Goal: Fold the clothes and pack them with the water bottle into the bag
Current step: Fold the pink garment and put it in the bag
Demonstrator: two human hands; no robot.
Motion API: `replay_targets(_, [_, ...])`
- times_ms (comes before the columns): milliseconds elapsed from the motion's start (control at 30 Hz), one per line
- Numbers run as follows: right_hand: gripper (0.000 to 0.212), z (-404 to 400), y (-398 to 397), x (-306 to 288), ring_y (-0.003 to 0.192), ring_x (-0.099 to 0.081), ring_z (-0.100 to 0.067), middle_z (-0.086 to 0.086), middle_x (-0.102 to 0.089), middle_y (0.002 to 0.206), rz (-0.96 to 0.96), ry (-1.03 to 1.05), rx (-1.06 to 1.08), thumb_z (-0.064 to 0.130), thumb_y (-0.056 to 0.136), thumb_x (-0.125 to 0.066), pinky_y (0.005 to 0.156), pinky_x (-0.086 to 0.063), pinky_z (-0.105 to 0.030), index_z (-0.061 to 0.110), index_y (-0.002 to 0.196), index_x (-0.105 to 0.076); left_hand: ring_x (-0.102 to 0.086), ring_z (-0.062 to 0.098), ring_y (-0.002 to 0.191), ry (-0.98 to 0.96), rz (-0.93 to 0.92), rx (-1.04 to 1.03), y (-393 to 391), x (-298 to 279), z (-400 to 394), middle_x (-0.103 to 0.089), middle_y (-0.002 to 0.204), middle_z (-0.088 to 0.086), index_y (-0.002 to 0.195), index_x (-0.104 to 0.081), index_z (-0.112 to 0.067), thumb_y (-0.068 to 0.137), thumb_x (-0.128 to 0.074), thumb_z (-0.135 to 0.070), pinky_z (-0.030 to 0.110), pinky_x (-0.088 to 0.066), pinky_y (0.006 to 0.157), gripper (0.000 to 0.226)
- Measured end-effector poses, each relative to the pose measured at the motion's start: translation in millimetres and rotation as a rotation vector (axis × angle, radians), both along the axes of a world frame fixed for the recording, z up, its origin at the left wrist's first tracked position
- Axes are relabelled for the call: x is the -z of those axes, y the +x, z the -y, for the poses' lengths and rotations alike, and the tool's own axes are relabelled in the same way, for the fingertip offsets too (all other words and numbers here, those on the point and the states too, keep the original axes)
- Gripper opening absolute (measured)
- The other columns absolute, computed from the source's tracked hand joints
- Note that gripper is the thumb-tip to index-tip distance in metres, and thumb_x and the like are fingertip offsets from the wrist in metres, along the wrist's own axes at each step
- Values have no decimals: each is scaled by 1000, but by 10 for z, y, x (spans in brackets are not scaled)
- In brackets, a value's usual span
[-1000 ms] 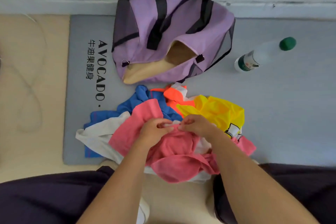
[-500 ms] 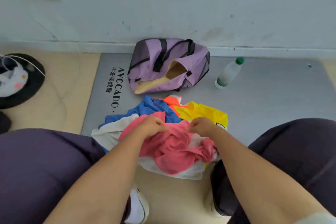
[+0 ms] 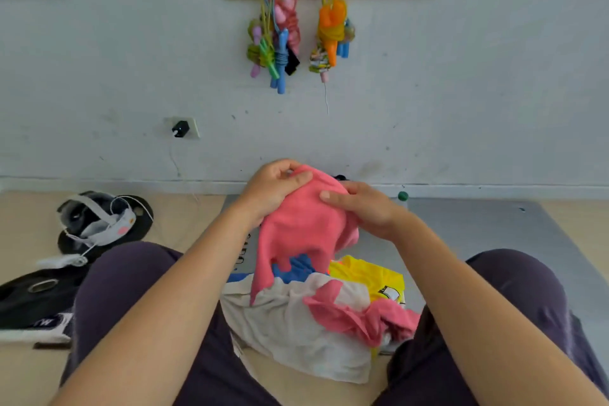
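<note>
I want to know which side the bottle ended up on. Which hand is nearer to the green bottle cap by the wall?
The right hand. It grips the pink garment just left of the green cap; the left hand holds the garment's far side, farther away.

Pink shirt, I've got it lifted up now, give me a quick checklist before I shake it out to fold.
1. Both hands on the pink shirt: ok, left hand and right hand grip its top.
2. Shirt free of the pile: not ok, its lower part lies across the white garment.
3. Blue garment and yellow garment left behind: ok.
4. Bare mat to lay it on: ok, to the right.
5. Bag ready: cannot tell, hidden behind the shirt.
6. Water bottle: only its green cap shows.
</note>
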State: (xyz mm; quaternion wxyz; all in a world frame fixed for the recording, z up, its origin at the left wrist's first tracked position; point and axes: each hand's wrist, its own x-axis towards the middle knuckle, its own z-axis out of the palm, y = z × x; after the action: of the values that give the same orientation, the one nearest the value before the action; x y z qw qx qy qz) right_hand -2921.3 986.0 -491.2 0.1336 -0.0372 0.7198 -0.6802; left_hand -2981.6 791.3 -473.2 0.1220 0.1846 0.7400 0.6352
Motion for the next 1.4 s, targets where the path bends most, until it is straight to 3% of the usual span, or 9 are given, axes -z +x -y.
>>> replay_targets(233, [38,-287,255,-379,101,-70,-10,6,-75,106,35,376,-75,48,76,-79,92,-52,-28,25,107,-74,-61,7,74,54,-109,-141,54,-221,113,-69,78,-10,80,-73,-30,88,-72,-26,26,-45,74,9])
replay_targets(433, [36,-365,80,-502,89,-72,-15,-5,-76,99,-30,118,58,47,76,-73,72,-55,-24,18,97,-75,-62,2,84,-243,-271,-74,-109,-187,41,-66,97,-12,99,-65,-32,89,-69,-38,18,-47,79,13])
replay_targets(633, [23,-370,-459,-317,100,-68,-23,-11,-71,110,12,-147,-87,25,91,-64,82,-56,-31,16,112,-69,-67,-2,98,-21,98,320,-247,94,-294,-73,102,-20,111,-62,-30,85,-69,-38,12,-50,77,28])
replay_targets(767, [21,-478,-717,-88,96,-70,-17,-4,-74,105,8,-1,-3,29,90,-65,78,-55,-24,19,108,-69,-66,1,63,-18,232,315,-463,367,-312,-70,65,-8,98,-64,-16,92,-64,-27,11,-49,58,12])
replay_targets(933, [31,-605,-939,363,96,-63,-18,0,-65,102,-2,497,243,42,86,-71,81,-52,-31,23,107,-59,-56,1,60,-40,220,222,-705,674,-332,-57,66,-7,84,-61,-10,96,-60,-18,12,-47,60,14])
replay_targets(1033, [42,-495,-1017,524,94,-58,-13,2,-59,104,-72,529,211,41,83,-74,79,-48,-20,22,112,-50,-55,0,62,-45,273,197,-808,795,-389,-55,69,-6,88,-60,-4,97,-57,-15,11,-48,60,15])
replay_targets(1133, [25,-413,-1068,521,81,-57,-6,7,-64,92,-247,485,188,33,81,-78,69,-43,-10,21,94,-60,-55,2,60,-69,278,105,-889,845,-414,-58,71,2,89,-63,6,93,-64,-18,13,-46,57,24])
replay_targets(1233, [22,-332,-1039,535,62,-53,1,15,-61,68,-175,393,51,26,76,-83,62,-41,-12,19,76,-63,-58,5,64,-68,271,45,-932,818,-440,-67,73,3,79,-72,-5,79,-75,-31,17,-44,63,26])
replay_targets(1400, [26,-233,-993,571,67,-58,-3,14,-61,72,-270,471,148,17,75,-83,70,-51,-26,14,82,-58,-66,23,76,70,419,37,-971,681,-485,-69,85,16,80,-70,-6,64,-76,-40,40,-54,85,38])
